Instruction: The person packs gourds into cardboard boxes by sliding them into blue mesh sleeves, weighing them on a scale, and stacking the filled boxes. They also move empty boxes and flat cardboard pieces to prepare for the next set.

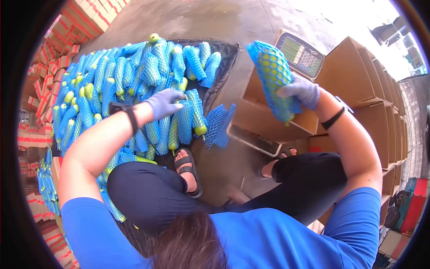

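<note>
My right hand [301,91], in a pale purple glove, is closed around the lower part of a long green vegetable in a blue foam net [273,67]. It holds this upright and slightly tilted above an open cardboard box [260,117]. My left hand [168,104], gloved alike, reaches over the near right part of a pile of net-wrapped green vegetables [152,74]. Its fingers are apart and hold nothing, with the fingertips close to a wrapped piece [185,121]. Pale green ends stick out of many nets.
Loose blue nets [218,125] lie on the floor between pile and box. Behind the box sits a scale with a keypad [301,54]. Cardboard boxes [354,76] stand at right, with red-and-white cartons [80,22] stacked at left. My sandalled foot [186,170] is beside the pile.
</note>
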